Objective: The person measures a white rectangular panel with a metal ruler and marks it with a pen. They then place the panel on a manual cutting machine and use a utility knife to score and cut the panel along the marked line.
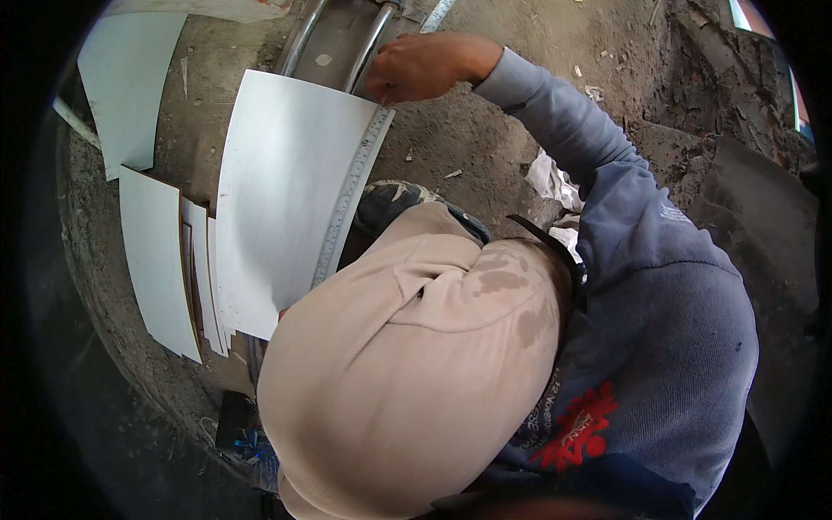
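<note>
My right hand [425,66] reaches across to the far right corner of a white board [286,173]. Its fingers are curled closed over the board's edge, and what they pinch is hidden. A tape measure [348,201] lies along the board's right side, passes beneath this hand and shows again beyond it. My bent leg in beige trousers [390,364] covers the near end of the tape and the board's near right corner. My left hand is out of sight; a tiny reddish spot beside the knee is too small to tell.
More white boards [156,260] lie at the left, with narrow strips [204,277] between. Metal tubes [368,48] stand at the far side. Crumpled white scraps [555,184] lie on the dirt floor [485,139]. A dark sheet [754,225] is at the right.
</note>
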Demonstrator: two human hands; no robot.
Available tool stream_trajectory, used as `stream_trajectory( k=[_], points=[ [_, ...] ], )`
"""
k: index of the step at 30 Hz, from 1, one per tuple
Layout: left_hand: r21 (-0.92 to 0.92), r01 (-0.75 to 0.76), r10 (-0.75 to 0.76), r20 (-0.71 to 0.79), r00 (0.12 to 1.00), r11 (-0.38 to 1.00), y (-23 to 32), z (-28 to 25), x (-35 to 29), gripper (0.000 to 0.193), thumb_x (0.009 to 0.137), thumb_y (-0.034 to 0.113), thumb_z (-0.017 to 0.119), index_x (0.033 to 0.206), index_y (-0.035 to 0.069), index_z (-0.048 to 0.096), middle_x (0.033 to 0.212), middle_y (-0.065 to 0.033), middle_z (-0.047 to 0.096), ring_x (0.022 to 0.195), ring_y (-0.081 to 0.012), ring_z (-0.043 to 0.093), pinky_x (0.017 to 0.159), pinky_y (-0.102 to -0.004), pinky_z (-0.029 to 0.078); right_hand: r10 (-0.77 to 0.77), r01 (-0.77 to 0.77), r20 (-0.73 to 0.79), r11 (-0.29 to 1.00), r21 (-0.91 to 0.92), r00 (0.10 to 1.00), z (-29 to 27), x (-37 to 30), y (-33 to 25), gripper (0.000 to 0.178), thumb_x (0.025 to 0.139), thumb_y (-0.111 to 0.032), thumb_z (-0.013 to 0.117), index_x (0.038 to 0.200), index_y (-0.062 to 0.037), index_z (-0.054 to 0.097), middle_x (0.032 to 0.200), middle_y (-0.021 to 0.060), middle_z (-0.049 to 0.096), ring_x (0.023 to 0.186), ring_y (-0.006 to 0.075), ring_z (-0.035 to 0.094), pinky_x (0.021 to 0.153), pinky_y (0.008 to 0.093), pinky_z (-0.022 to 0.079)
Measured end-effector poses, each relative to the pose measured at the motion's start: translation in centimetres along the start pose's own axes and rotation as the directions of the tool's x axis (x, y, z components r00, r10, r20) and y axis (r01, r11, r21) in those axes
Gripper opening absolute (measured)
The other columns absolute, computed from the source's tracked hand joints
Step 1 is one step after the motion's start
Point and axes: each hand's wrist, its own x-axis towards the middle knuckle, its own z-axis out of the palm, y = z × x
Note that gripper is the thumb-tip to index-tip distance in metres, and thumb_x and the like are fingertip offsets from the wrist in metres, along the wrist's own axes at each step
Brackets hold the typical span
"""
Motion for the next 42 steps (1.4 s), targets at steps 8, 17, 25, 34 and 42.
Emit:
stream_trajectory(
  k=[8,17,25,34,42],
  points=[
    [0.009,-0.002,0.002,-0.005,1.0,1.0,0.0,0.0,-0.2,0.018,0.1,0.018,0.072,0.103,0.0,0.07,0.089,-0.0123,0.072,0.081,-0.024,0.066,0.077,-0.0378,0.054,-0.058,0.06,-0.044,0.997,0.039,0.997,-0.5,-0.3,-0.4,0.021,0.094,-0.017,0.061,0.103,-0.0027,0.075,0.097,0.0183,0.073,0.092,0.0356,0.07,0.085,0.0499,0.053],
    [0.016,-0.008,0.008,-0.013,1.0,1.0,-0.1,0.4,-0.5,0.019,0.1,0.019,0.071,0.102,0.0,0.07,0.089,-0.0125,0.072,0.081,-0.0244,0.067,0.077,-0.0377,0.054,-0.102,0.105,-0.138,0.994,0.013,0.985,-0.5,-0.5,-0.7,0.023,0.097,-0.018,0.061,0.105,-0.0024,0.075,0.099,0.0182,0.074,0.094,0.0368,0.071,0.086,0.0501,0.054],
    [0.01,-0.038,0.038,-0.038,0.999,0.999,0.4,0.7,-0.8,0.019,0.1,0.019,0.071,0.101,0.0,0.07,0.09,-0.0127,0.072,0.082,-0.0248,0.067,0.078,-0.0376,0.054,-0.12,0.117,-0.095,0.993,-0.033,0.988,-0.1,-0.4,0.6,0.023,0.099,-0.022,0.063,0.107,-0.0025,0.074,0.099,0.0175,0.074,0.095,0.038,0.071,0.087,0.0512,0.054],
    [0.006,-0.161,0.161,-0.14,0.977,0.987,-1.4,1.5,-0.6,0.016,0.098,0.018,0.071,0.099,0.002,0.068,0.089,-0.0142,0.071,0.082,-0.0295,0.069,0.078,-0.0383,0.054,-0.116,0.121,-0.066,0.989,0.08,0.991,-1.1,-0.9,-0.2,0.012,0.099,-0.013,0.069,0.102,-0.0013,0.067,0.101,0.0155,0.069,0.098,0.034,0.066,0.086,0.0457,0.053],
    [0.0,-0.058,0.058,-0.124,0.991,0.998,-0.5,1.6,-1.4,0.012,0.098,0.013,0.068,0.099,0.001,0.068,0.088,-0.0133,0.071,0.079,-0.0255,0.067,0.075,-0.0389,0.053,-0.007,0.005,0.026,0.998,0.061,1.0,-1.8,-0.9,-2.5,0.012,0.101,-0.011,0.069,0.108,-0.001,0.068,0.097,0.0118,0.067,0.095,0.026,0.064,0.085,0.0415,0.052]
  ],
)
